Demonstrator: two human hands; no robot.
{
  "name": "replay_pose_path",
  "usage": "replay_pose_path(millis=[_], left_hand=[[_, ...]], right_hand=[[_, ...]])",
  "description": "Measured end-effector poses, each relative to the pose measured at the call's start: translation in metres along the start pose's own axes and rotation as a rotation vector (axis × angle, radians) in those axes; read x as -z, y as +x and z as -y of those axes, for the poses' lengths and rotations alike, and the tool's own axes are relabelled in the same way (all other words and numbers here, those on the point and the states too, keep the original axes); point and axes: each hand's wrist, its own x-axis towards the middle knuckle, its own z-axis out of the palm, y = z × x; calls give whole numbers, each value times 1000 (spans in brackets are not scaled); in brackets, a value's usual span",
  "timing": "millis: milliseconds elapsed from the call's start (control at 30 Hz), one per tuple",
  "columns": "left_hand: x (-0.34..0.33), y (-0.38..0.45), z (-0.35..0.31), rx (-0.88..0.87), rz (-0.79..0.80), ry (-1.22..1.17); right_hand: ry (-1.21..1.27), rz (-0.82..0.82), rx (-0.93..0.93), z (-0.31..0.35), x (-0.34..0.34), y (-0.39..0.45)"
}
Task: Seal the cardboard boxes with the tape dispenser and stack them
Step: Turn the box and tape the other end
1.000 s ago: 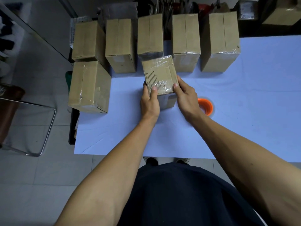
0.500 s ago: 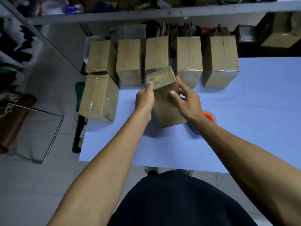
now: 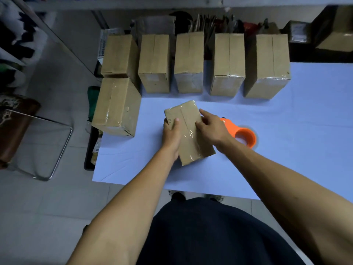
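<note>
Head view shows me the small brown cardboard box (image 3: 189, 131) lying flat on the pale blue table (image 3: 286, 159), seam face up, with clear tape glinting along its near end. My left hand (image 3: 171, 134) grips the box's left edge, thumb laid over the top and fingers curled under the side. My right hand (image 3: 211, 127) lies on the box's right half with fingers fairly straight, pressing rather than grasping.

Just beyond the right hand, to the right of the box, sits the orange plastic tape dispenser (image 3: 240, 134), untouched for now. Behind the box stands a row of five larger brown cardboard boxes (image 3: 191, 64), and left of the box a sixth tape-wrapped carton (image 3: 116, 106) sits at the table's corner.

I judge the step to be settling this box so its centre seam can be taped. To do it well I would keep the left hand clamping the edge so the box cannot skid on the smooth cover, press the flaps flush with the right palm, then reach the short way right for the dispenser and run the tape straight down the seam, carrying it over both ends. Whether the seam already carries a full strip I cannot be sure; the sheen suggests partial cover only. The box lies skewed relative to the row, so squaring it first would help the pull run true.
</note>
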Motion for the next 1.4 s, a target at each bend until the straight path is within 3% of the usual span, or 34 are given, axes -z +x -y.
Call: replay_pose_path(millis=[267, 400, 467, 567, 667, 700, 767, 833, 1000, 1133, 1233, 1400], left_hand=[[-27, 3, 4, 84, -275, -162], [-26, 6, 0, 100, -260, -184], [-11, 7, -2, 36, -246, 20], [20, 12, -15, -230, -197, 435], [45, 23, -34, -560, 46, 991], [52, 28, -39, -604, 155, 1081], [58, 32, -44, -564, 302, 1046], [57, 29, -41, -521, 318, 987], [46, 15, -30, -500, 132, 1006], [40, 3, -24, -385, -26, 1072], [44, -4, -20, -391, -97, 1169], [53, -5, -24, -243, 173, 1111]], right_hand=[[-214, -79, -133, -13, 2, 1], [-150, -48, -73, -28, 15, -3], [-206, -11, -3, -31, 18, 0], [-280, 73, 15, -24, 24, 8], [-396, 226, -14, -12, 35, 18], [-413, 265, -29, -9, 37, 20], [-399, 263, -45, -6, 38, 21], [-332, 165, -57, -8, 35, 19], [-155, -131, -152, -19, 27, 12], [-35, -195, -227, -23, 25, 8], [-46, -207, -174, -24, 20, 8], [-27, -196, -67, -22, 16, 22]])
